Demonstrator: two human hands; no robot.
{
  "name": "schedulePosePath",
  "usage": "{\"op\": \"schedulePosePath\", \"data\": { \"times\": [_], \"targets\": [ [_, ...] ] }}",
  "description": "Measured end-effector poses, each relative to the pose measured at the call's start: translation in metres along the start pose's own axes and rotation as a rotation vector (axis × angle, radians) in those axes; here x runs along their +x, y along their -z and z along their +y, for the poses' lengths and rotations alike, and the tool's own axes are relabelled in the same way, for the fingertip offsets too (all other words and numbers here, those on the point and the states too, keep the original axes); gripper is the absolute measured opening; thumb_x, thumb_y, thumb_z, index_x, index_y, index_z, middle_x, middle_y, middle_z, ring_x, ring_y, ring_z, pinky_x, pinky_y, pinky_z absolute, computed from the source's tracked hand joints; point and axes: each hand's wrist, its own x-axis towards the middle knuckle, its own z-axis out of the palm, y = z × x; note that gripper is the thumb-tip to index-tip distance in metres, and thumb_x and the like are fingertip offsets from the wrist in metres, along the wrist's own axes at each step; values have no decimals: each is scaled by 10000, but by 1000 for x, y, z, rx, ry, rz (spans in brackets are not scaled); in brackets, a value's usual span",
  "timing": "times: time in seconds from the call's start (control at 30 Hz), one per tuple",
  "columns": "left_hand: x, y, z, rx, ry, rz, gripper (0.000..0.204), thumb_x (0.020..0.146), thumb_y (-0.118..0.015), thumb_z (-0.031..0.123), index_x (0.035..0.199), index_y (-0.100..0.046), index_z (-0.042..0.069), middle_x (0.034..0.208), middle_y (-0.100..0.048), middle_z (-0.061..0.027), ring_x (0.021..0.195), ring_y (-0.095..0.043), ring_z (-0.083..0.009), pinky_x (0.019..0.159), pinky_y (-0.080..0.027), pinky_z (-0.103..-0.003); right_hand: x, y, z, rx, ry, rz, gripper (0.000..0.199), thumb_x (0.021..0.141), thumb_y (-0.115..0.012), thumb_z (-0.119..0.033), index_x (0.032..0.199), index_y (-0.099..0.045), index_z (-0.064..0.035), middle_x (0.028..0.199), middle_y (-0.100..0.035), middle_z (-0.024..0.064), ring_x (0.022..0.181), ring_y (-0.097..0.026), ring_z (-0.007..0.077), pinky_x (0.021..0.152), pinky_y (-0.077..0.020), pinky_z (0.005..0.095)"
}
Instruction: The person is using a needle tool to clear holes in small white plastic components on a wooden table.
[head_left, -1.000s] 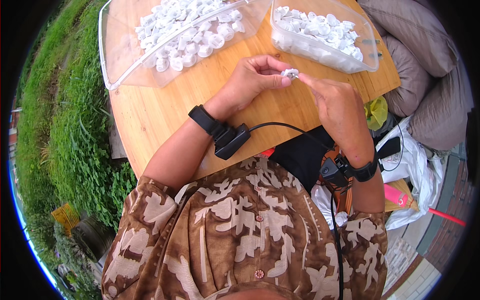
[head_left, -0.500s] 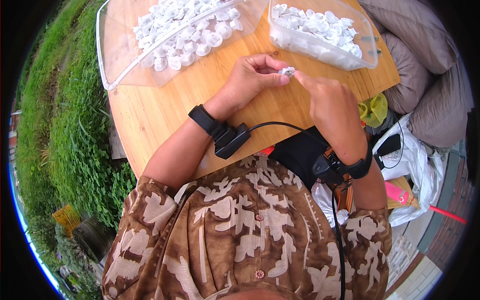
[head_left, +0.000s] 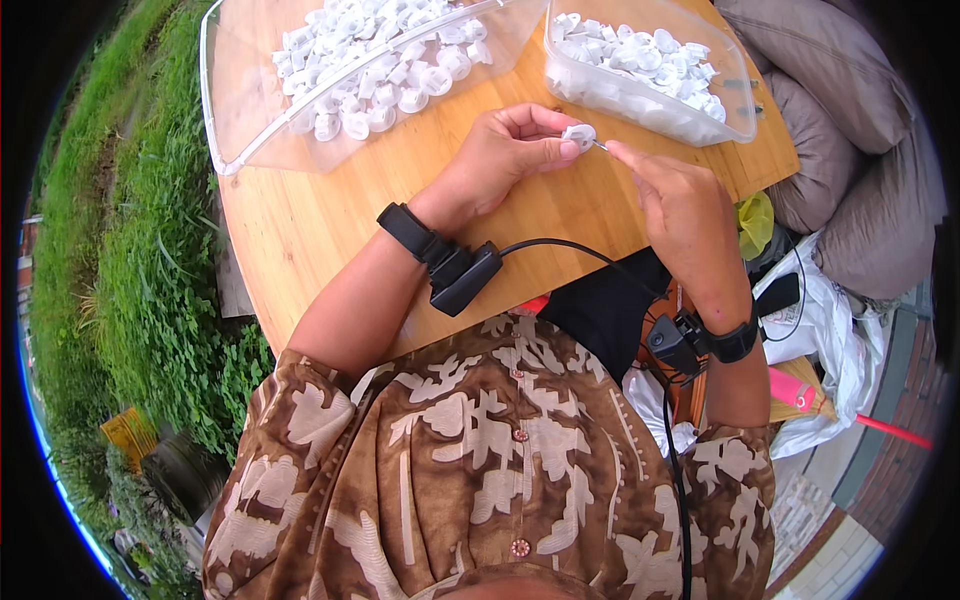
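Note:
Above the wooden table, my left hand (head_left: 512,150) pinches a small round white plastic part (head_left: 579,137) between thumb and index finger. My right hand (head_left: 683,208) is just to its right, fingers closed. From its fingertips a thin metal piece (head_left: 600,146) reaches toward the white part's edge; most of it is hidden by the fingers, and whether it touches cannot be told. A large clear plastic bin (head_left: 225,140) full of similar white parts stands at the far left. A smaller clear container (head_left: 640,118) with more of them is beyond my right hand.
The wooden table (head_left: 290,240) ends close to my body. A black cable (head_left: 560,246) runs between the devices strapped on my wrists. Grey-brown cushions (head_left: 890,200), white plastic bags (head_left: 850,330) and a yellow bag (head_left: 756,222) are on the right; grass (head_left: 150,250) grows on the left.
My right hand has drawn slightly right and toward me, away from the white part, so the metal piece now shows. The white part has turned, showing its round face.

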Motion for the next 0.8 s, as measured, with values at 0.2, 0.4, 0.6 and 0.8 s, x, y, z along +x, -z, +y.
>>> {"op": "schedulePosePath", "data": {
  "times": [0.2,0.4,0.6,0.8],
  "targets": [
    [1,0,-1,-4,-11,-16,226,826,-667,10,1043,-604,3,1082,-623,-81,1006,-599,-153,912,-502,-272,5,-1,-1,-7,-5,-32,308,839,-522,-29,1122,-633,-81,844,-614,206,753,-602,361,649,-457,413],
    [0,1,-3,37,-52,-28,213,813,-678,-3,1018,-620,5,1061,-633,-73,986,-604,-137,901,-493,-267,8,-6,0,-29,68,-5,326,795,-484,-1,1073,-644,-59,826,-628,195,755,-607,369,659,-476,460],
    [1,1,-6,64,-72,-13,212,791,-697,-12,992,-630,1,1040,-641,-75,948,-611,-131,886,-495,-265,7,-7,-4,-58,31,-22,318,822,-507,-6,1101,-642,-76,853,-621,201,777,-600,371,656,-467,430],
    [-1,-1,-8,131,-48,30,200,784,-700,-21,972,-633,-12,1021,-647,-83,937,-614,-133,870,-503,-271,6,-8,-9,-325,96,-90,310,818,-488,-57,1085,-644,-65,757,-627,154,698,-638,322,622,-502,411]
  ]
}}
